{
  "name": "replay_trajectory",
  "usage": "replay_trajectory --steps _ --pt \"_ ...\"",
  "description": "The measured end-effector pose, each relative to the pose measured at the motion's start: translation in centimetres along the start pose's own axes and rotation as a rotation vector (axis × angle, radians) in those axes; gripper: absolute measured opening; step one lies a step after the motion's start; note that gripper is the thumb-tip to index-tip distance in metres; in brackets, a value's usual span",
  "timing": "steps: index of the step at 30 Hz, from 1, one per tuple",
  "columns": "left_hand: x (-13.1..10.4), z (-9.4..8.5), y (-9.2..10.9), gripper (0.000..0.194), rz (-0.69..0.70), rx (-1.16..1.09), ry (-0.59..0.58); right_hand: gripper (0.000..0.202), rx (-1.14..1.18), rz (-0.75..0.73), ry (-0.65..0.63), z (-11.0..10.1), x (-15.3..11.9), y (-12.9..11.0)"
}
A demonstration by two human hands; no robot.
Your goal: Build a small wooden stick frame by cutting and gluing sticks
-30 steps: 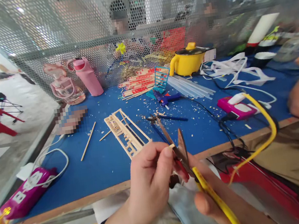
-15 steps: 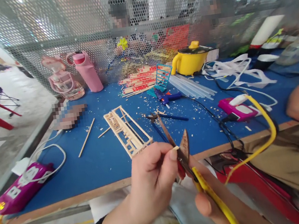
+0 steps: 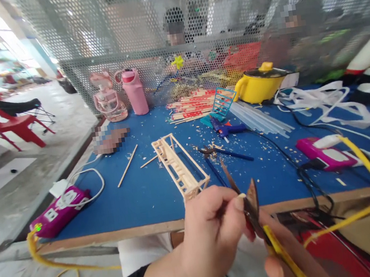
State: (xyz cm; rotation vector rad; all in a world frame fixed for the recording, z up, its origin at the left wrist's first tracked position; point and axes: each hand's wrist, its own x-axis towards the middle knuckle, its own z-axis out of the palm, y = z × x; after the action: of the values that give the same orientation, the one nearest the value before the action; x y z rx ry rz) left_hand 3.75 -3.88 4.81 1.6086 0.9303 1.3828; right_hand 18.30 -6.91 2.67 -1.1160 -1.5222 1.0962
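So, a small pale piece [image 3: 242, 196] is pinched in the left hand [image 3: 213, 225], thumb against bent index finger, just beside the parted blades of the scissors [image 3: 253, 197]; the right hand [image 3: 289, 236] wraps their yellow handle, below the wooden frame [image 3: 179, 168].

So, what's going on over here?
Someone is working at a blue table. The left grip pinches what looks like a small pale stick, its tip close to the scissors. The right grip holds the scissors, their blades apart. Just beyond the left grip, a wooden frame sits on the table. Farther back are pliers, a glue gun and a heap of sticks, with pale scraps scattered about.
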Motion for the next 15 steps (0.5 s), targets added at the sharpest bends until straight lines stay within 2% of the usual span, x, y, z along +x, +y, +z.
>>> replay_trajectory --steps 2,4,6,9,12,15 --pt "-0.1 0.1 -0.1 0.021 -0.068 -0.07 0.048 0.047 0.081 0.087 0.087 -0.5 -0.1 0.7" --pt "-0.2 0.2 -0.1 0.019 -0.101 -0.039 0.013 0.034 0.163 0.194 0.176 -0.9 -0.1 0.8" --pt "-0.3 0.3 -0.3 0.017 -0.093 0.047 -0.106 0.034 0.244 0.261 0.255 -1.2 0.1 0.5" --pt "-0.4 0.2 -0.8 0.012 0.028 0.165 -0.251 0.043 0.335 0.287 0.33 -0.9 0.6 -0.2" --pt "-0.5 -0.1 -1.5 0.012 0.156 0.228 -0.307 0.044 0.337 0.303 0.346 -0.4 1.2 -0.5" --pt "-0.4 -0.4 -1.8 0.012 0.195 0.251 -0.332 0.042 0.314 0.292 0.348 -0.3 1.4 -0.4"
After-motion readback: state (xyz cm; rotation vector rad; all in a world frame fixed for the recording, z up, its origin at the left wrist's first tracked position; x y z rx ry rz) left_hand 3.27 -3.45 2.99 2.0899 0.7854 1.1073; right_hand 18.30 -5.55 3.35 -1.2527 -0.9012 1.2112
